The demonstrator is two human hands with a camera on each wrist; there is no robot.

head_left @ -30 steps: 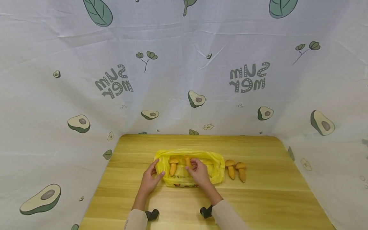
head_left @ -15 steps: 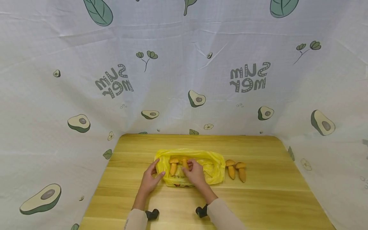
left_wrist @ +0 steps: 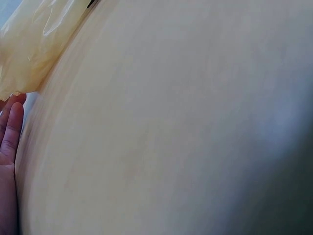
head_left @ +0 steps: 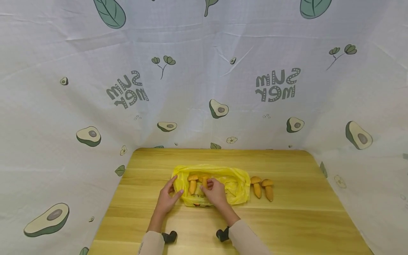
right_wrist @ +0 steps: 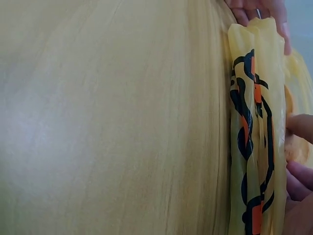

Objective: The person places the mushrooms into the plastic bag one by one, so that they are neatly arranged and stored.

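Observation:
A yellow plastic bag [head_left: 240,194] lies on its side, mouth spread wide, on the wooden table. Inside it at the left rests an orange mushroom [head_left: 192,186] with a rounded cap. My right hand [head_left: 216,193] reaches into the bag and pinches a second orange mushroom [head_left: 204,180] by its stem, just beside the first. My left hand [head_left: 167,196] holds the bag's left end, with the thumb over the rim. In the left wrist view, fingertips of the left hand [left_wrist: 12,127] touch the bag film [left_wrist: 29,49].
Two more orange mushrooms, one nearer [head_left: 256,187] the bag and one farther [head_left: 268,191], lie side by side to its right. The wooden table [head_left: 296,219] ends at a printed curtain [head_left: 191,88] behind and at the sides.
My right hand has moved left and lowered the mushroom in the bag, beside the other one. My left hand stays at the bag's left end.

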